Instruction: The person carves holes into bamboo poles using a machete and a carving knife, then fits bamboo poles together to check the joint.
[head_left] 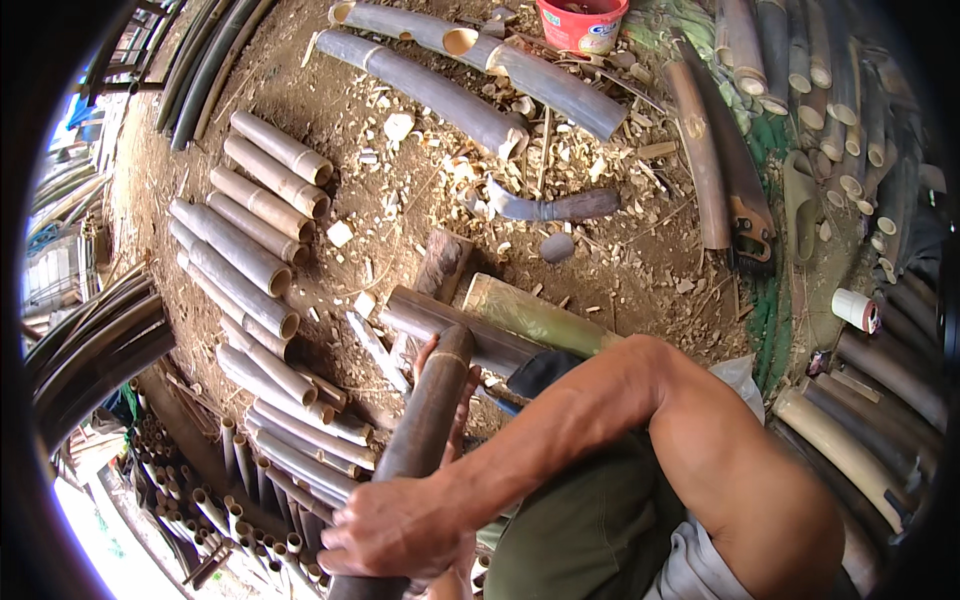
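steadying a dark bamboo tube (pixel 425 430) appears to be the step in hand: it slants beside the trousered leg (pixel 570 530), right hand (pixel 395 520) wrapped round its nearer part, left hand (pixel 460 420), partly hidden, holding toward the far end. shifting it would probably call for one grip easing while the other bears the weight.

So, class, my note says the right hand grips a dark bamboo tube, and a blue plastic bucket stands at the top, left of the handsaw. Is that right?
Not quite: the head view shows that the plastic bucket is red, not blue. The rest stands: the right hand grips a dark bamboo tube, and the bucket is at the top, left of the handsaw.
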